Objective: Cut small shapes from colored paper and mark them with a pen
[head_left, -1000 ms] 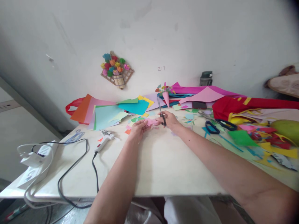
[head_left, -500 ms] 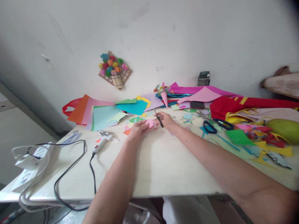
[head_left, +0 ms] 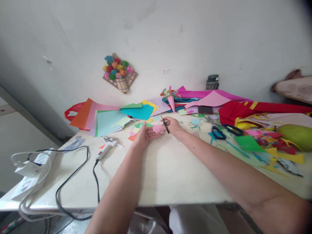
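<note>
Close to the centre of the table, my left hand (head_left: 143, 135) is palm up with its thumb and fingers spread apart. A small piece of pink paper (head_left: 157, 128) is at its fingertips, between the two hands; the fingers of my right hand also reach its edge. My right hand (head_left: 173, 126) is closed around black-handled scissors (head_left: 166, 126), their thin metal blades pointing up and away from me. Small coloured paper scraps (head_left: 140, 125) lie just beyond my left hand.
On the left are a glue gun (head_left: 106, 150) with its cord and a white power strip (head_left: 36, 175). Paper sheets (head_left: 109, 121) line the back. A pink paper cone with flowers (head_left: 171, 102) stands behind my hands. Dark-handled scissors (head_left: 219, 132), scraps and a green mango-like fruit (head_left: 296, 136) lie right.
My left fingers have let go of the pink paper and opened out, palm up. My right hand, with the scissors, has hardly moved.
</note>
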`<state>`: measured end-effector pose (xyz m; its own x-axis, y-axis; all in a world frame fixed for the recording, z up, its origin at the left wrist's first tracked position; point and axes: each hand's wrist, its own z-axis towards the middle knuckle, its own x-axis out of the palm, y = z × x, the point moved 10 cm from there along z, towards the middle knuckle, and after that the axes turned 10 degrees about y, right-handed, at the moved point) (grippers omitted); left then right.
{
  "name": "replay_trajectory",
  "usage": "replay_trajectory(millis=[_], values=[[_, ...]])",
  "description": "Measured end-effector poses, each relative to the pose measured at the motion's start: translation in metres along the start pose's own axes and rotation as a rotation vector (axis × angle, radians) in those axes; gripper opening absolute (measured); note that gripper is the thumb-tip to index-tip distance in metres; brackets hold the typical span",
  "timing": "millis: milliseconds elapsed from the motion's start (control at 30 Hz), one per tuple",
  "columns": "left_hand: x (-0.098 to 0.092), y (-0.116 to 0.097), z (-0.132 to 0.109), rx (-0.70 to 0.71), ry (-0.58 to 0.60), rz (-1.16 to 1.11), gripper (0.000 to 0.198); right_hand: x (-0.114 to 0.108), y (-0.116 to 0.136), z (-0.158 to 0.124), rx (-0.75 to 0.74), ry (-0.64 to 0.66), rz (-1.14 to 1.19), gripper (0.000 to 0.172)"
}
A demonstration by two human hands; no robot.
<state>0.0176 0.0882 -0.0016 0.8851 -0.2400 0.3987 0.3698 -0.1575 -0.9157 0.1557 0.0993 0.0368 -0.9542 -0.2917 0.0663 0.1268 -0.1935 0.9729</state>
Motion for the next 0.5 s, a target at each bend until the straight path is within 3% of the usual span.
replay_trajectory(millis=[200,500], values=[[0.013,-0.001,-0.002,0.045,0.149,0.113,0.012,0.005,0.000,-0.003,0.020,0.016,-0.034,0.031],[0.004,-0.006,-0.001,0.096,0.096,0.115,0.010,0.007,-0.001,-0.004,0.032,0.025,-0.008,0.031]])
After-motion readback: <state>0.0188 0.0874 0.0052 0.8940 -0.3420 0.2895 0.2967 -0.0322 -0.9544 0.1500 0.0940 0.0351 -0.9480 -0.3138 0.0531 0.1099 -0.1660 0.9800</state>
